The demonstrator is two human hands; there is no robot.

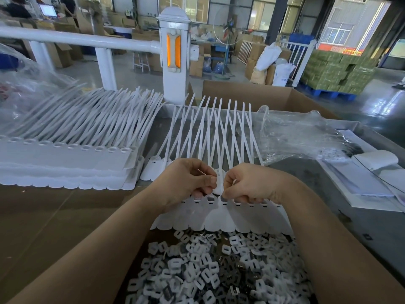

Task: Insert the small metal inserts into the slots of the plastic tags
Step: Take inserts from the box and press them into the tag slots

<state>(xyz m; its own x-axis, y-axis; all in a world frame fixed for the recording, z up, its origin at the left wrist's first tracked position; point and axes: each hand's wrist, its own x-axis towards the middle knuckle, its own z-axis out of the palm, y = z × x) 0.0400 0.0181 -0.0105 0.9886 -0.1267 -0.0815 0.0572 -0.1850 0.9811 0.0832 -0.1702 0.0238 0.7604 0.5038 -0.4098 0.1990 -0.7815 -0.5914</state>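
Note:
A strip of joined white plastic tags lies in front of me, its long tails fanning away toward the back. Both hands meet over the tag heads at the strip's far edge. My left hand pinches a white tag head between thumb and fingers. My right hand has its fingers curled down on the same tag head and the slots beside it; an insert between its fingertips is too small to tell. A cardboard box below holds a heap of small white and metal inserts.
A stack of tag strips lies at the left. Crumpled clear plastic bags and white sheets sit at the right. An open cardboard box and a white railing post stand behind the table.

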